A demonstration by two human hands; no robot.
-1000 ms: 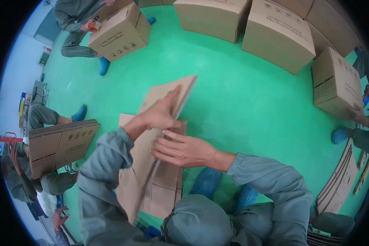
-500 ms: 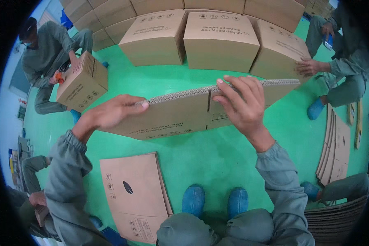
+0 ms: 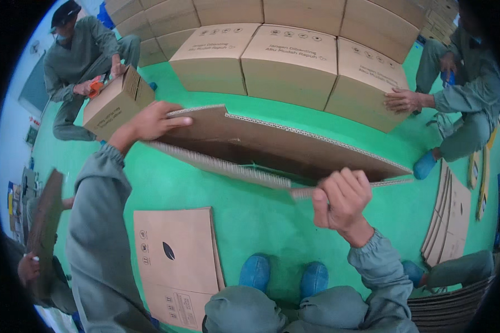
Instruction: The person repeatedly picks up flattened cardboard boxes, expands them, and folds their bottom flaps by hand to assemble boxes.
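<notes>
Between my hands is a brown cardboard box (image 3: 294,142), spread partway from flat so that its dark inside shows between two walls. My left hand (image 3: 153,120) grips it at the left end, thumb lying along the top edge. With fingers curled, my right hand (image 3: 344,201) holds a flap of the near wall toward the right. On the green floor below, to the left of my blue-covered shoes (image 3: 255,272), lie flat folded cartons (image 3: 176,261) with a dark leaf print.
Closed boxes (image 3: 289,66) stand in rows ahead. At left, a person (image 3: 86,66) holds an orange tool on a box (image 3: 119,102); at right, another person (image 3: 466,89) touches a box. Flat cardboard (image 3: 447,216) lies far right, with stacked sheets (image 3: 455,305) nearer. A lower-left person holds cardboard (image 3: 41,222).
The flat box has been spread apart, its near wall pulled toward me by my right hand, which moved down. My left hand rose slightly. Ahead, the right-hand box now sits against its neighbour.
</notes>
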